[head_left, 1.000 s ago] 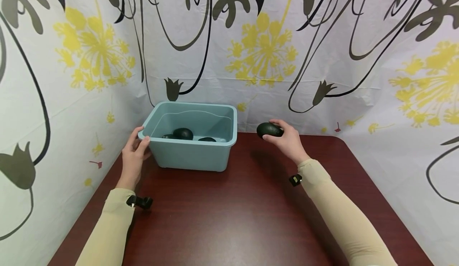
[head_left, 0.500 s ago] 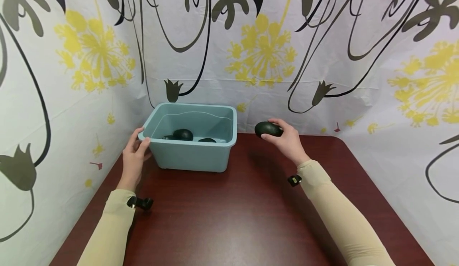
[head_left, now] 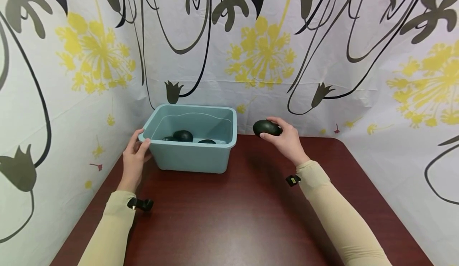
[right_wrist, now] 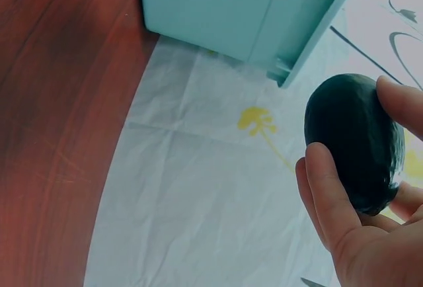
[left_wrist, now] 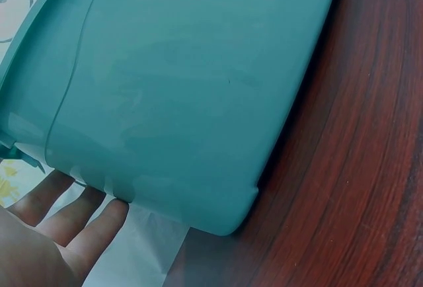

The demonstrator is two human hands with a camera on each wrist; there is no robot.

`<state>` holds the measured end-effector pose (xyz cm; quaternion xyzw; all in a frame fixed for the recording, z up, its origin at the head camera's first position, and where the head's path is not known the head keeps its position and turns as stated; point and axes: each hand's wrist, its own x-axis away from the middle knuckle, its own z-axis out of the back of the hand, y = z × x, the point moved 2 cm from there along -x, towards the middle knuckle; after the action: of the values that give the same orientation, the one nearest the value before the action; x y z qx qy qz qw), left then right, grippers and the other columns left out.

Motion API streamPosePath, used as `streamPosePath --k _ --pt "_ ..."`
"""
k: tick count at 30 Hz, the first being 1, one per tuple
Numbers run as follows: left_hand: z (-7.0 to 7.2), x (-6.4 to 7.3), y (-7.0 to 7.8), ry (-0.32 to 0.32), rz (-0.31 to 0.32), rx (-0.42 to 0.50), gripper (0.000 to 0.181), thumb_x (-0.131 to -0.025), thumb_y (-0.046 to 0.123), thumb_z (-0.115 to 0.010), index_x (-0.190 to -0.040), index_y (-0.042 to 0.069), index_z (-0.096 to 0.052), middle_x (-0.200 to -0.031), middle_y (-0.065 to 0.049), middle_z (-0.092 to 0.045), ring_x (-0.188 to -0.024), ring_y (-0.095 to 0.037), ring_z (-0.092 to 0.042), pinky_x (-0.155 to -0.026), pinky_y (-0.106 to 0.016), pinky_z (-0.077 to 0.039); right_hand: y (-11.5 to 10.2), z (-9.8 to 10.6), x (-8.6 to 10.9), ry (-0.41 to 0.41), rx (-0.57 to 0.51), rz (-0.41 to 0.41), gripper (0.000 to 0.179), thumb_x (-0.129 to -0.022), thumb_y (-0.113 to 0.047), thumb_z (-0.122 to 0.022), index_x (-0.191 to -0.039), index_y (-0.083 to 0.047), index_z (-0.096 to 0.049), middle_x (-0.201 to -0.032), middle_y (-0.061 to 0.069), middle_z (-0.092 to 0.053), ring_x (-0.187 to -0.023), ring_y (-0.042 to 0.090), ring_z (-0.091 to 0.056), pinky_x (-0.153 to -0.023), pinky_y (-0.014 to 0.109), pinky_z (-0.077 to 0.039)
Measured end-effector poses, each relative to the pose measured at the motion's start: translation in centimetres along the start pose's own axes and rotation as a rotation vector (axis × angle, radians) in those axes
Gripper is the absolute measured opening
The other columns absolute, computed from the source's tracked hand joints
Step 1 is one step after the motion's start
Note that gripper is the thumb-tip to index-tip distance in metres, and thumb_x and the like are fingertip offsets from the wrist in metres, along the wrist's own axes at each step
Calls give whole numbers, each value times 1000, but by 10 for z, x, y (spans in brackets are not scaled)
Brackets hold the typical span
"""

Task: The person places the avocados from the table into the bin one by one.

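My right hand [head_left: 285, 141] holds a dark green avocado [head_left: 264, 128] between thumb and fingers, raised above the table to the right of a blue-green plastic bin [head_left: 190, 158]. Seen from the right wrist, the avocado [right_wrist: 350, 141] is oval and shiny, with fingertips on both sides of it. At the bin's left front corner, my left hand [head_left: 133, 160] grips the rim, thumb over the edge. The left wrist view shows fingers [left_wrist: 99, 231] against the bin's outer wall [left_wrist: 178, 95]. Inside lie a dark avocado [head_left: 183, 136] and two others, partly hidden by the front wall.
The bin stands on a dark red-brown table [head_left: 229, 218] near its back left. A patterned white cloth [head_left: 265, 58] hangs close behind and along the sides. A black wrist camera [head_left: 141, 204] sits on the left wrist, another [head_left: 293, 180] on the right.
My right hand has drifted slightly left toward the bin with the avocado. The left hand keeps its place on the rim, and the whole head view has shifted a little.
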<state>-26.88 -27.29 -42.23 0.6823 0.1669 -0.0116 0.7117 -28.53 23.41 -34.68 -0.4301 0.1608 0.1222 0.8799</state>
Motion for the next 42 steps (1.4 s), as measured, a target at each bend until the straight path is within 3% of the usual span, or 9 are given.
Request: streamPosePath --k 22,30,42 --pt "0 -1 -2 -3 8 -5 58 -98 43 -65 -151 40 -42 -153 -13 -42 -134 -30 -44 -99 -65 -40 -43 5 -3 29 -33 48 61 -82 -51 -82 -136 -45 -56 -128 -9 -58 -91 18 -62 -73 43 -53" --pt "2 -1 -4 -7 15 -3 58 -99 40 -64 -152 38 -42 -154 -13 -41 -135 -32 -43 -99 -65 -40 -54 4 -3 44 -40 75 59 -82 -48 -82 -136 -46 -56 -125 -11 -58 -94 17 -60 -73 43 -53" --pt "-2 12 26 -23 26 0 59 -99 38 -65 -153 30 -43 -154 -16 -40 -136 -35 -42 -100 -65 -39 -67 4 -5 57 -52 112 60 -82 -49 -82 -136 -47 -56 -126 -14 -57 -93 14 -61 -73 43 -53"
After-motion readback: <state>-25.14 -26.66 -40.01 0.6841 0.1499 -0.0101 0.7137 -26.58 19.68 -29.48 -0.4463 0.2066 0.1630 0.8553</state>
